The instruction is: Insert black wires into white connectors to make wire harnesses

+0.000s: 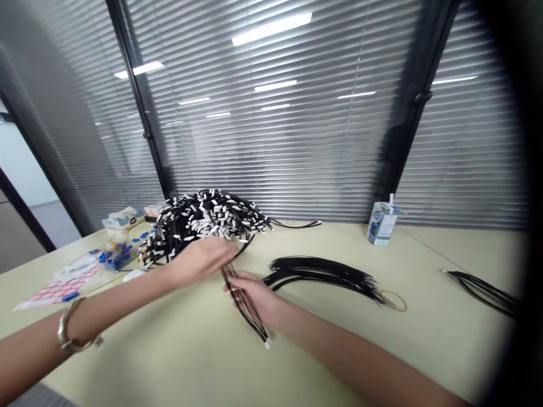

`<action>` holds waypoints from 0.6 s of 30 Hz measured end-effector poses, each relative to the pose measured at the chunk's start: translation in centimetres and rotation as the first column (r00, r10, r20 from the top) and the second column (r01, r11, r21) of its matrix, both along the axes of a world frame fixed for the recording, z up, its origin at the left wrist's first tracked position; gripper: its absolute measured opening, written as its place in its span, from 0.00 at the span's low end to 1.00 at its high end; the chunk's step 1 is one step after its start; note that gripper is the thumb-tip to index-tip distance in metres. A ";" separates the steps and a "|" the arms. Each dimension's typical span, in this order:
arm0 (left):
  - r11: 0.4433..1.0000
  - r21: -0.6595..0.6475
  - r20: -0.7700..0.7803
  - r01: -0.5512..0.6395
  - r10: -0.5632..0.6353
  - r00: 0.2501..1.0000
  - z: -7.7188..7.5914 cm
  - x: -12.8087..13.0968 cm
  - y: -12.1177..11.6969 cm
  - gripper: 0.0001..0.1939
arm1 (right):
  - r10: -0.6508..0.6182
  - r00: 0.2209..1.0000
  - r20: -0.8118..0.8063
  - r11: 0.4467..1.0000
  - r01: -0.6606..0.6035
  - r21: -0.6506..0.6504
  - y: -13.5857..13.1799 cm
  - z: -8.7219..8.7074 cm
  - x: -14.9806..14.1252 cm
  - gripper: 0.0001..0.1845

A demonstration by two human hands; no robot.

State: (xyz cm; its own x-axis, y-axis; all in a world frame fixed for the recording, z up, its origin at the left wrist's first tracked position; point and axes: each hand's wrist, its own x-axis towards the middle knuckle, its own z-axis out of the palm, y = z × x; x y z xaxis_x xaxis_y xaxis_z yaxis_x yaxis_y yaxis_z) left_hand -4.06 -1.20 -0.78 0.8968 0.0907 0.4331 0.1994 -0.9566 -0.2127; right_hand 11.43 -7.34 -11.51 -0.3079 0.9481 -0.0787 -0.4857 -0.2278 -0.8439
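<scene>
My right hand is closed around a thin bundle of black cables, which hangs down and ends in a white connector. Above it, my left hand has its fingers bent over the upper part of the same cables; its fingertips are partly hidden and slightly blurred. Just behind my left hand rises a large pile of black cables with white connectors. To the right of my right hand, a sorted bundle of black cables lies on the table, partly covered by that hand.
A yellow rubber band lies by the sorted bundle. Farther right are a drink carton with a straw and more black cables. Blue pieces in a clear bag, a red-checked sheet and a tissue pack lie left.
</scene>
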 end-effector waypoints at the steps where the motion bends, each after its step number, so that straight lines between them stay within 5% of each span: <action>1: 0.993 -0.066 0.071 -0.096 0.101 0.992 0.4 -0.6 2.0 0.15 | 0.020 1.000 -0.003 1.000 -0.020 -0.011 0.2 -0.2 0.2 0.13; 4: 0.927 -0.271 0.163 -0.260 0.311 0.936 0.9 -2.2 7.1 0.16 | 0.069 0.997 -0.030 0.997 -0.070 -0.035 0.6 -0.8 0.6 0.15; 7: 0.840 -0.460 0.081 -0.287 0.362 0.929 0.7 -2.7 9.9 0.16 | 0.092 0.994 -0.059 0.994 -0.094 -0.048 0.6 -0.9 0.8 0.16; 18: 0.561 -0.779 -0.095 -0.280 0.335 0.937 0.5 -2.4 10.4 0.13 | -0.018 0.988 -0.151 0.992 -0.001 -0.126 -0.1 -0.6 0.6 0.21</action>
